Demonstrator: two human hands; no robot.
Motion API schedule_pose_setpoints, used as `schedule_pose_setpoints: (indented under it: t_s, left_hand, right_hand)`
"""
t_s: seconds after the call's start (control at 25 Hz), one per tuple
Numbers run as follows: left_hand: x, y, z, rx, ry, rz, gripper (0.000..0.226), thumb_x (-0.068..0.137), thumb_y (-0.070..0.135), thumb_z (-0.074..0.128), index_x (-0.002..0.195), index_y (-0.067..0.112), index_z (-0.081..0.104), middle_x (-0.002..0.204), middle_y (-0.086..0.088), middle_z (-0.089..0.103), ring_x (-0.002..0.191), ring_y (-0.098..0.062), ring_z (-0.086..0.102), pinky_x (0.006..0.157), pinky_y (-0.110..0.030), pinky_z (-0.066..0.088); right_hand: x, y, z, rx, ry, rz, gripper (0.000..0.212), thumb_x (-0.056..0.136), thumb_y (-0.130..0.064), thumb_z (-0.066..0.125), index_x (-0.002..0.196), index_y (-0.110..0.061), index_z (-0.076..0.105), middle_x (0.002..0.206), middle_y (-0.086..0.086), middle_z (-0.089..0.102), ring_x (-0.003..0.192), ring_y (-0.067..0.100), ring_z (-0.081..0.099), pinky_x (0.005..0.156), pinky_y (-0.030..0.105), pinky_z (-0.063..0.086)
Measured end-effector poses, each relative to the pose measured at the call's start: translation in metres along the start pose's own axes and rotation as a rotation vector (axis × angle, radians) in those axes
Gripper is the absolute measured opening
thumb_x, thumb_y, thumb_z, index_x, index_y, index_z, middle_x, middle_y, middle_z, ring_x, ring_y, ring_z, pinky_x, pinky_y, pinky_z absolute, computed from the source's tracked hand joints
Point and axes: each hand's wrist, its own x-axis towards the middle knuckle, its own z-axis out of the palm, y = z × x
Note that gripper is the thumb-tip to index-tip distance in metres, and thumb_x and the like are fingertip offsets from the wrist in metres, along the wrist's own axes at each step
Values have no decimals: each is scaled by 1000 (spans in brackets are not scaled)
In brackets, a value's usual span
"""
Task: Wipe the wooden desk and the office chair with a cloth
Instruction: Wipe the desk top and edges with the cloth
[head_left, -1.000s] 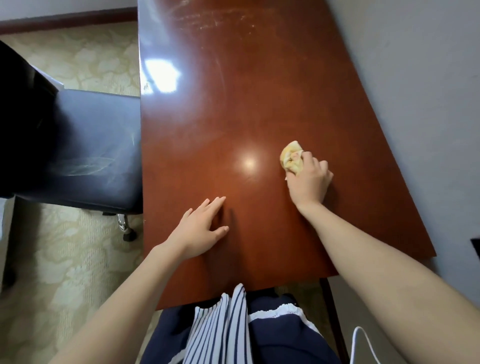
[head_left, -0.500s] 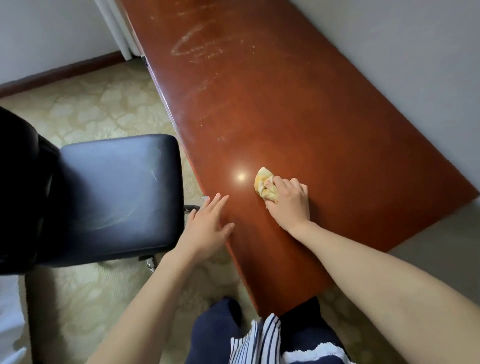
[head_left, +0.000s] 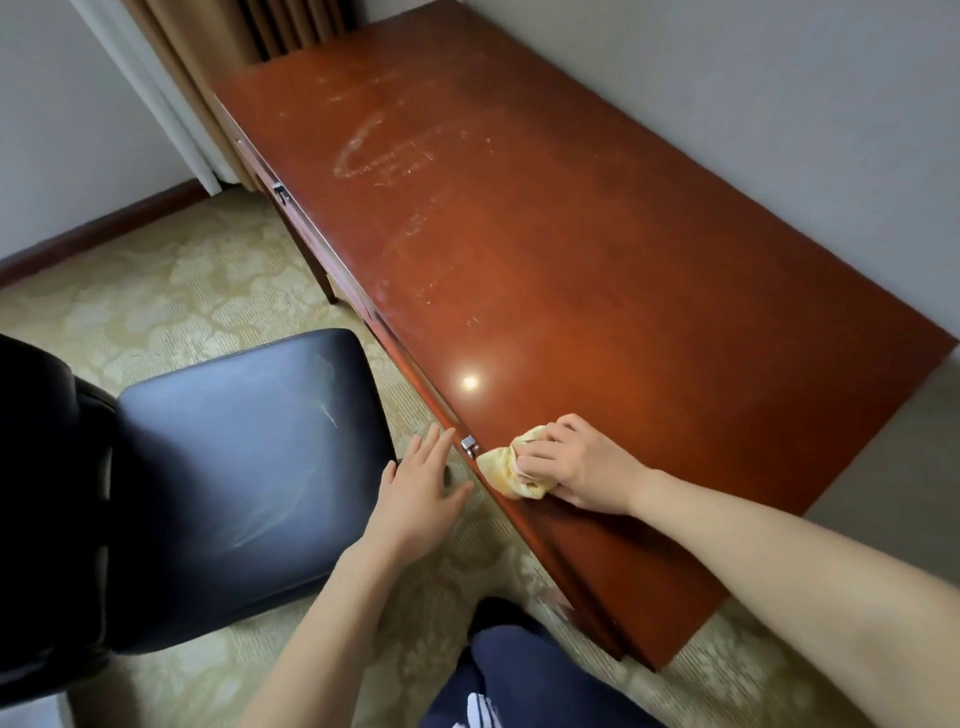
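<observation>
– At the desk's (head_left: 597, 260) front edge, near its close end, which step is this?
– Wiping the desk, I judge. The cloth (head_left: 501, 470) sits bunched on the top right at that edge, just beside a metal drawer pull (head_left: 469, 444).
– What has hold of it?
– The right hand (head_left: 582, 465): fingers curled over the wad, pressing it down on the wood.
– And the left hand (head_left: 415, 488)?
– Flat, fingers straight and close together, holding nothing. It hangs between chair (head_left: 234, 467) and desk, thumb close to the edge; whether it touches I cannot tell.
– How much is left?
– Most, by the look. Pale smears (head_left: 374, 156) and a ring mark show on the far half, and the chair seat carries light streaks.
– So the next move?
– Likely a long sweep away along the top toward those smears, with steady pressure and the cloth spread enough to cover ground. The chair comes after.
</observation>
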Motion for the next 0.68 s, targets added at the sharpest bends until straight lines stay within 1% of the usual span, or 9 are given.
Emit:
schedule_pose_setpoints:
  t_s: [0.08,0.16,0.24,0.36,0.44,0.52,0.56,0.64,0.68]
  left_hand:
    - [18,-2,-6,7,-23,-2,66,96,38,46,151,26,11,160,3,1,146,-14,-3,117,-43,4]
    - [38,-4,-14,27,-28,-10,68,96,37,48,151,24,12,160,2,2,146,-14,-1,117,-43,6]
    - [57,-7,-25,11,-25,-53,68,96,37,48,152,22,12,160,2,3,146,-15,1,117,-45,7]
    - [82,-14,-42,-114,-1,-171,70,96,34,48,152,18,9,160,0,5,146,-15,7,117,-45,12]
    - [93,-20,-49,-154,33,-203,70,95,31,50,151,16,11,158,0,13,144,-18,16,116,-45,17]
    - [101,-21,-53,-144,48,-194,65,94,29,50,149,19,16,156,0,21,140,-20,24,113,-46,23]
    - [105,-21,-54,-139,37,-194,64,94,28,50,148,20,17,156,0,19,140,-22,25,112,-47,24]
    - [115,-24,-58,-140,3,-179,66,94,29,51,148,21,15,158,-1,13,140,-26,26,111,-50,25]
    - [119,-26,-60,-152,-5,-158,68,93,29,51,149,22,13,158,0,14,139,-27,28,110,-51,26]
  right_hand:
    - [14,9,2,13,11,-8,27,71,-17,73,96,-24,65,106,-9,66,87,18,61,76,33,49]
    - [33,21,3,29,40,-33,18,80,-16,61,96,-23,66,109,-8,66,88,18,62,75,34,49]
    - [59,37,-1,41,61,-49,18,86,-17,53,94,-23,68,109,-10,67,86,17,62,75,33,49]
    - [105,61,-5,47,38,-32,14,85,-15,64,95,-22,69,109,-9,68,88,19,64,77,33,49]
    - [133,74,-5,86,-26,4,19,87,-11,59,103,-17,67,112,-4,67,96,24,61,84,35,44]
    - [160,83,-3,133,-75,152,28,89,-8,50,115,-15,59,120,-2,61,108,27,52,94,37,34]
    - [172,86,-1,155,-65,268,32,87,-6,50,117,-15,56,122,-2,59,112,26,48,96,35,31]
    - [191,89,2,179,-23,494,38,84,-2,52,119,-17,51,123,-2,57,115,25,44,97,33,29]
    - [195,89,4,175,3,544,39,83,-2,53,119,-16,50,121,-1,57,115,24,44,96,33,29]
